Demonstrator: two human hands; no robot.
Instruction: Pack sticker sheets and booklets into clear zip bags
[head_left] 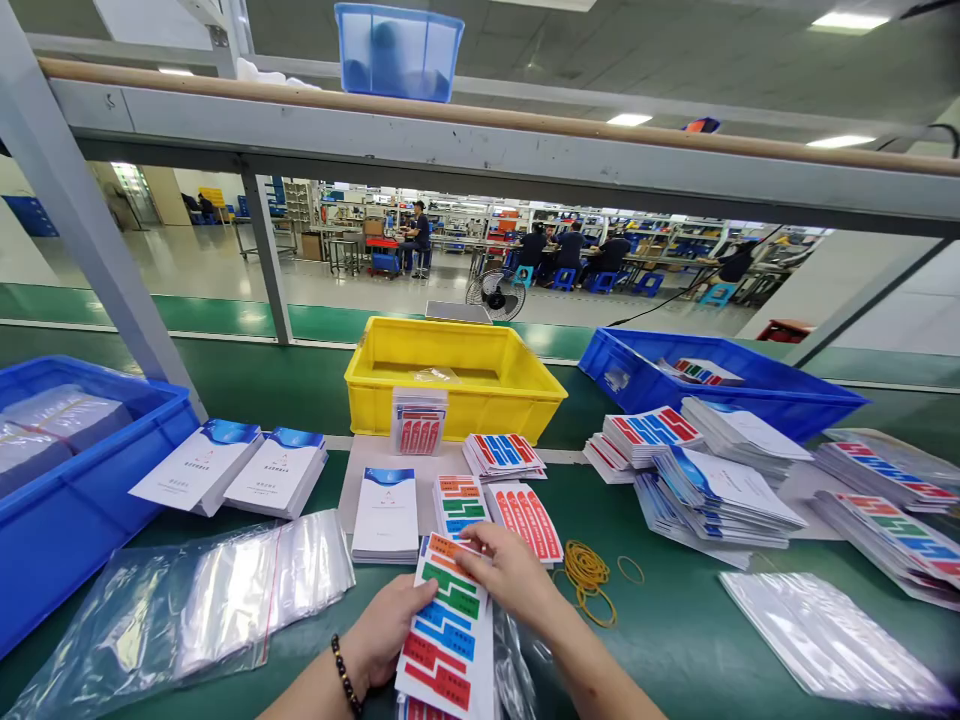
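My left hand (390,625), with a beaded bracelet at the wrist, grips a sticker sheet (444,630) printed in orange, green, blue and red, thumb on top. My right hand (510,570) pinches the upper right edge of that sheet, its fingers curled. White paper shows beneath the sheet's right side. Just beyond lie a stack of multicoloured sticker sheets (459,505), a stack of red sticker sheets (526,522), a pile of red and blue sticker sheets (504,452) and a stack of white booklets (385,512). Clear plastic is partly hidden under my right forearm.
A yellow bin (457,400) stands at the back, between a blue bin (90,500) and another blue bin (720,385). Clear plastic bags (262,590) lie left, rubber bands (586,570) right. More booklets (727,490) are piled right. A shelf beam (480,150) crosses overhead.
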